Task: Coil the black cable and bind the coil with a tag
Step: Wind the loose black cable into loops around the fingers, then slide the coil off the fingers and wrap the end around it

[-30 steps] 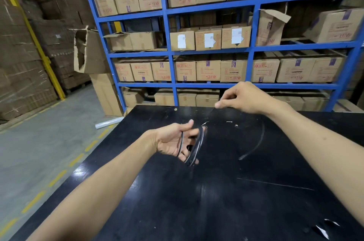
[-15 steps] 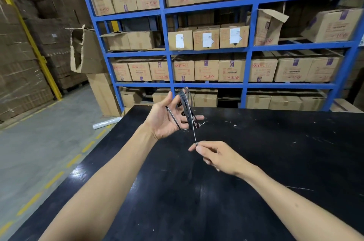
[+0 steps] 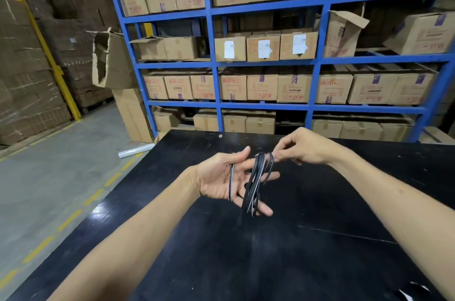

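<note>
The black cable is wound in several loops around the spread fingers of my left hand, held palm up above the black table. One loop lies apart, nearer the palm. My right hand is just behind and to the right of the coil, with thumb and fingers pinched on the cable at the top of the loops. No tag shows in either hand.
Blue shelving full of cardboard boxes stands right behind the table. A torn open box leans at its left end. A white roll lies on the concrete floor. A small black and white scrap rests at the table's near right corner.
My right hand rose from below the coil to its top right, carrying the cable up and over. My left hand dropped lower and now bears more loops.
</note>
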